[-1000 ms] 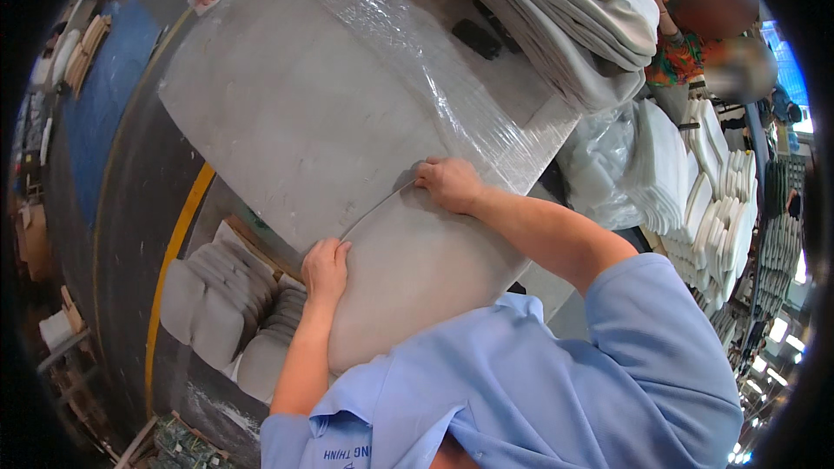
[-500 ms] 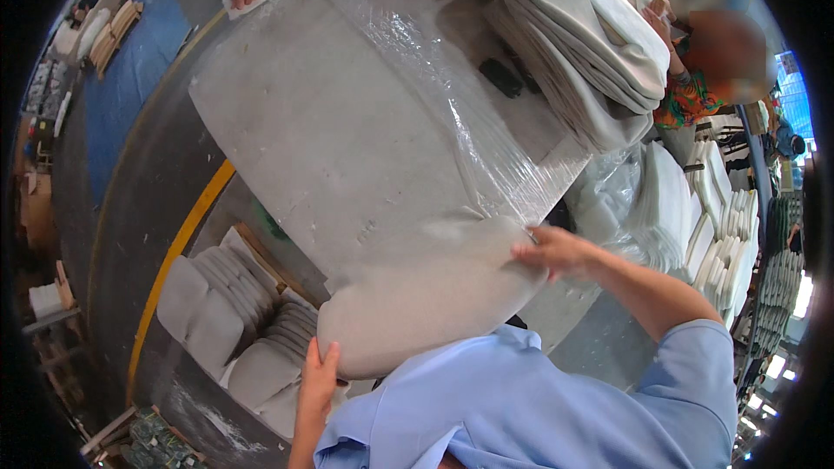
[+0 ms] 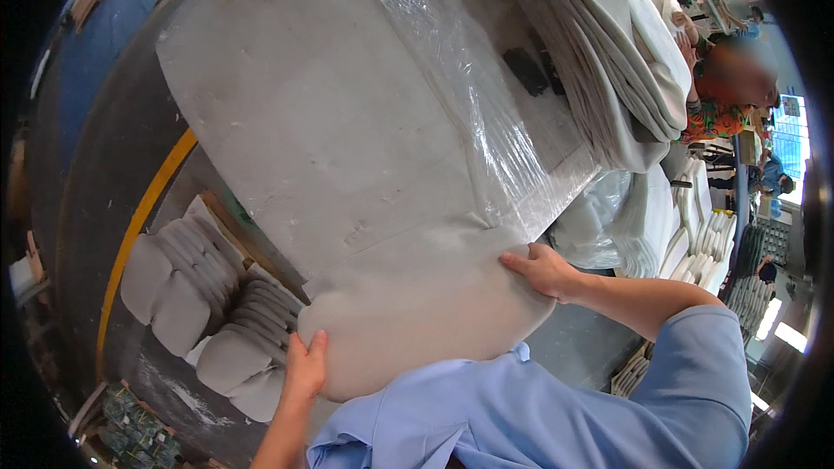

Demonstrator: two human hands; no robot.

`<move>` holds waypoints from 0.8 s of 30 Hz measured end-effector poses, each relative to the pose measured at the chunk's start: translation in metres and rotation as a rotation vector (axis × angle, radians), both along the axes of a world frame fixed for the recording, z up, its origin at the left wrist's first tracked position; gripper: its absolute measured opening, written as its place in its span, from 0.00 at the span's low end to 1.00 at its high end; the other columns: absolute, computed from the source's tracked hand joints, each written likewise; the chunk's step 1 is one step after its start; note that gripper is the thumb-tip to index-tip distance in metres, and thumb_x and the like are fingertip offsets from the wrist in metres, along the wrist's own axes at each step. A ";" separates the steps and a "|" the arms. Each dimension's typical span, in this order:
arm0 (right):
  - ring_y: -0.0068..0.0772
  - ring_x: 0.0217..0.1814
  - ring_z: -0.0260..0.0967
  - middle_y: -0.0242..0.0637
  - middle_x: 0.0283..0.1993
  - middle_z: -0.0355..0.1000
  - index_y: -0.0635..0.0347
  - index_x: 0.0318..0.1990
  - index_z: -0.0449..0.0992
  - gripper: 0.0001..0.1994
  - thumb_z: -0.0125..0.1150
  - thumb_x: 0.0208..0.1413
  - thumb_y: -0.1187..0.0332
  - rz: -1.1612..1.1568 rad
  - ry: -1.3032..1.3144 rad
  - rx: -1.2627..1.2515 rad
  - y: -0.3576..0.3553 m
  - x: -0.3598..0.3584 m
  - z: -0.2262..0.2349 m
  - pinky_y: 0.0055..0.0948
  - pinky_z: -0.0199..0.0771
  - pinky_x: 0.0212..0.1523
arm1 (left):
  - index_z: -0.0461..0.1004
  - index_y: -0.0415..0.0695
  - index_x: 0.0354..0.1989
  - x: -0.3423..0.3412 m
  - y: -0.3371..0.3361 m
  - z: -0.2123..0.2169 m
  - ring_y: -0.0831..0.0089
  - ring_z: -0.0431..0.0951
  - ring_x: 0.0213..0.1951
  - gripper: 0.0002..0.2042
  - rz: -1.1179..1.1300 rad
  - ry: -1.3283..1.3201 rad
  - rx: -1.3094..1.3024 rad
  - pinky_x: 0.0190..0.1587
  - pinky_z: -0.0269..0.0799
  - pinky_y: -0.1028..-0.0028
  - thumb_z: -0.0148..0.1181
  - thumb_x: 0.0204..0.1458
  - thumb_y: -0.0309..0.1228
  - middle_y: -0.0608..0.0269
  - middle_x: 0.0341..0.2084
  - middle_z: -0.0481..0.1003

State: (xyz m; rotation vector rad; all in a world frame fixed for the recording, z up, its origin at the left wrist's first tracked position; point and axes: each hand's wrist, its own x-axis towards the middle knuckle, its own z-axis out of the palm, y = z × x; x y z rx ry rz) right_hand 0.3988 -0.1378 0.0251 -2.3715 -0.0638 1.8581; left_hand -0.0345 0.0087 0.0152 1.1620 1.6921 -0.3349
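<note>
Two bare hands hold one pale grey foam pad [image 3: 417, 313], a rounded, cushion-shaped piece that lies at the near edge of the worktable [image 3: 287, 122], partly overhanging it toward the person's chest. Left hand [image 3: 304, 369] clasps the pad's near-left rim, fingers curled over the edge; right hand [image 3: 546, 271] presses flat on the pad's far-right corner, fingers spread on its surface, so both grips are closed on the same piece rather than released. Pad shown bare, with no wrapping on it; judged from this, the handling of this piece is at an early stage, the pad being gathered at the table edge and not yet set among any finished pieces. Beyond the pad, the table's grey top runs away toward the far left, and a sheet of clear plastic film [image 3: 460, 78] lies across its right half, wrinkled and glossy, its near end reaching almost to the right hand. Farther right, a tall stack of folded grey foam sheets [image 3: 617, 61] rests on the table's far-right part. Below the table on the near left, a pile of similar grey pads [image 3: 200, 295] stands on the floor in rows, apparently pieces of the same kind; whether these are done or waiting cannot be told. A yellow floor line [image 3: 139, 234] runs beside that pile. At far right another person [image 3: 730, 95] sits near more stacked white pieces [image 3: 704, 243].
</note>
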 end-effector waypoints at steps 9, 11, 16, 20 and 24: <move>0.45 0.59 0.79 0.56 0.58 0.78 0.76 0.59 0.78 0.39 0.64 0.63 0.40 0.120 0.018 -0.053 0.026 0.011 -0.015 0.40 0.77 0.61 | 0.69 0.25 0.61 -0.005 0.024 -0.040 0.42 0.77 0.59 0.32 -0.107 0.044 -0.047 0.61 0.70 0.56 0.50 0.70 0.49 0.30 0.56 0.76; 0.47 0.59 0.79 0.56 0.59 0.78 0.76 0.58 0.79 0.39 0.64 0.62 0.38 0.166 0.019 -0.061 0.030 0.014 -0.029 0.41 0.77 0.61 | 0.70 0.25 0.61 -0.003 0.030 -0.054 0.44 0.78 0.58 0.32 -0.117 0.008 -0.023 0.61 0.70 0.57 0.46 0.72 0.50 0.32 0.56 0.76; 0.50 0.61 0.77 0.55 0.61 0.78 0.75 0.57 0.81 0.43 0.64 0.60 0.33 0.260 -0.074 0.017 0.035 0.020 -0.052 0.43 0.74 0.62 | 0.73 0.25 0.60 0.002 0.044 -0.067 0.53 0.77 0.60 0.31 -0.039 -0.170 -0.115 0.62 0.71 0.60 0.43 0.74 0.49 0.40 0.56 0.78; 0.48 0.58 0.79 0.52 0.57 0.79 0.73 0.56 0.82 0.41 0.66 0.59 0.35 0.203 -0.123 0.102 0.022 0.017 -0.054 0.46 0.77 0.59 | 0.75 0.26 0.59 0.014 0.044 -0.048 0.56 0.76 0.62 0.32 0.009 -0.207 -0.086 0.63 0.70 0.60 0.43 0.74 0.50 0.42 0.57 0.79; 0.40 0.57 0.79 0.50 0.57 0.80 0.67 0.60 0.81 0.37 0.65 0.61 0.37 -0.091 -0.069 0.385 -0.001 0.018 -0.025 0.39 0.77 0.57 | 0.75 0.29 0.62 0.014 0.076 -0.047 0.56 0.75 0.63 0.33 -0.157 -0.319 0.226 0.64 0.69 0.59 0.40 0.75 0.53 0.42 0.60 0.77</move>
